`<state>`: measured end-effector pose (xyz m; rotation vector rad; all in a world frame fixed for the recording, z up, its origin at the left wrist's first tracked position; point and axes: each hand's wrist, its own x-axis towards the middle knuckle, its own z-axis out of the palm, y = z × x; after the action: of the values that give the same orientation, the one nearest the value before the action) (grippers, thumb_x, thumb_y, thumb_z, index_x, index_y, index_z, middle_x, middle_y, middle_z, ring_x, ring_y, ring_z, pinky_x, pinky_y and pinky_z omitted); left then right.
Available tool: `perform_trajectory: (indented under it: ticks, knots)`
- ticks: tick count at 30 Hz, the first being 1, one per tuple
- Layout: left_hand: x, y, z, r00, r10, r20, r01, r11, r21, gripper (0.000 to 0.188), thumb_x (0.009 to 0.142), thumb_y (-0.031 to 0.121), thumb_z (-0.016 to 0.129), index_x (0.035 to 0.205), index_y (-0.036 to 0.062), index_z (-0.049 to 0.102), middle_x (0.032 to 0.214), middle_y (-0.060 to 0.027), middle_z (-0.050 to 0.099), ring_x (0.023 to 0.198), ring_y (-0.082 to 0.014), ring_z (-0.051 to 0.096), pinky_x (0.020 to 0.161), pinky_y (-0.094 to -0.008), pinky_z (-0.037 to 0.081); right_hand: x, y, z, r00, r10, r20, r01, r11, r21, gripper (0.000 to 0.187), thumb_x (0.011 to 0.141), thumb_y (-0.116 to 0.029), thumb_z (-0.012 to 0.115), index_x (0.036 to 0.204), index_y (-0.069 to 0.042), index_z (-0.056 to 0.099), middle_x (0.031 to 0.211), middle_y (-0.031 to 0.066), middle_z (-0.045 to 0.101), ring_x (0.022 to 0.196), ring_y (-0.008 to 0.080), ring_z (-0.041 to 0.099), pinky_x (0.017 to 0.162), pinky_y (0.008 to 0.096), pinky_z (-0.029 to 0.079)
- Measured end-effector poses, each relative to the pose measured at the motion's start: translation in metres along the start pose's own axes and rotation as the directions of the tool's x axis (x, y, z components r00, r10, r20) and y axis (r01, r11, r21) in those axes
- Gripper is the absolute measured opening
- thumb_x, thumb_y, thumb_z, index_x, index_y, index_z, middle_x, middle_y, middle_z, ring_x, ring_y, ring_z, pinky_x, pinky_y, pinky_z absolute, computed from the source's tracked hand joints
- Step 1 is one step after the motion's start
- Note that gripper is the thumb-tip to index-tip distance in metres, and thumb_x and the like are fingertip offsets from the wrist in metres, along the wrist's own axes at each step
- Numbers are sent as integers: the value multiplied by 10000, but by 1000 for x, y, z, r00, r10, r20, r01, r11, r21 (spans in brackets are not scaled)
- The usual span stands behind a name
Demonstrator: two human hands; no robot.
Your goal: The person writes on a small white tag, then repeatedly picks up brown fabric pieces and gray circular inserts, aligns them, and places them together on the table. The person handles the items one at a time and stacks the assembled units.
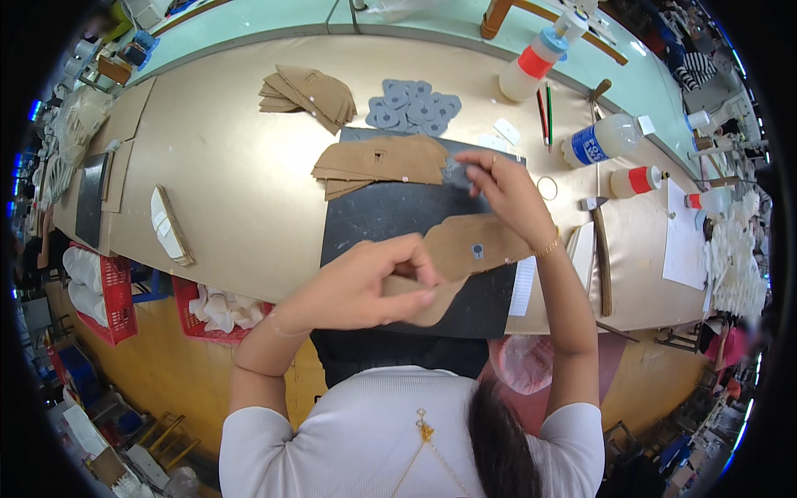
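Note:
A tan, shoe-upper-shaped piece (pixel 465 236) with a small pale patch and dark keyhole mark stretches across the dark mat (pixel 374 220). My left hand (pixel 365 282) pinches its near left end between thumb and fingers. Above its right end is my right hand (pixel 508 195), its thumb and index finger bent together. At those fingertips shows a small grey piece (pixel 454 173), blurred, seemingly pinched there. Just beyond my hands, a stack of similar tan pieces (pixel 382 158) lies over the mat's far edge. Farther off sits a pile of grey keyhole-marked patches (pixel 415 108).
Another fanned tan stack (pixel 307 95) lies far left; pale pieces (pixel 170 228) lie left. Toward the right stand several plastic bottles (pixel 602 141), with a hammer (pixel 602 257), pencils (pixel 545 116) and a paper sheet (pixel 687 245). Red baskets (pixel 120 303) are below the left table edge.

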<state>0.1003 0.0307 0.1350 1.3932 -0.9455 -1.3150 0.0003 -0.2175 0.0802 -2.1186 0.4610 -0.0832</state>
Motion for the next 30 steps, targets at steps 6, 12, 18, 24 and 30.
perform_trajectory:
  ticks: [6, 12, 18, 24, 30]
  knots:
    - [-65, -13, -11, 1000, 12, 12, -12, 999, 32, 130, 912, 135, 721, 924, 48, 625, 900, -47, 733, 722, -73, 651, 609, -234, 490, -97, -15, 33, 943, -21, 331, 16, 1000, 16, 268, 950, -59, 610, 1208, -47, 680, 992, 137, 644, 826, 255, 686, 745, 354, 544]
    - [-63, -18, 0, 989, -95, 111, 89, 994, 58, 129, 889, 95, 742, 909, 45, 625, 931, -98, 756, 776, -106, 695, 652, -233, 509, -127, 4, 72, 963, -96, 250, 107, 994, -32, 267, 912, -64, 657, 1178, -46, 669, 1057, 136, 629, 931, 357, 660, 804, 416, 542]
    - [-44, -35, 24, 950, -114, 291, 148, 985, -94, 161, 895, 114, 745, 921, 47, 601, 998, -130, 766, 843, -130, 716, 722, -243, 527, -138, -12, 70, 979, 96, 178, -81, 993, -89, 264, 900, -112, 696, 1154, -49, 665, 1048, 106, 617, 912, 314, 675, 769, 379, 542]
    - [-41, -64, 49, 982, -45, 182, 95, 956, -278, 157, 900, 89, 744, 935, 35, 599, 1020, -126, 752, 880, -107, 687, 761, -260, 532, -151, 1, 55, 920, -254, 298, 156, 936, 315, 341, 875, -270, 773, 1127, -57, 689, 1125, 101, 679, 875, 272, 687, 752, 335, 536]
    - [-41, -73, 49, 954, -294, -60, 290, 954, -74, 131, 923, 58, 711, 952, 13, 593, 898, -69, 679, 820, -71, 640, 659, -226, 521, -177, 12, 53, 870, 212, 445, -364, 885, 290, 229, 912, -166, 742, 1085, -28, 682, 940, 79, 700, 874, 203, 706, 741, 316, 544]
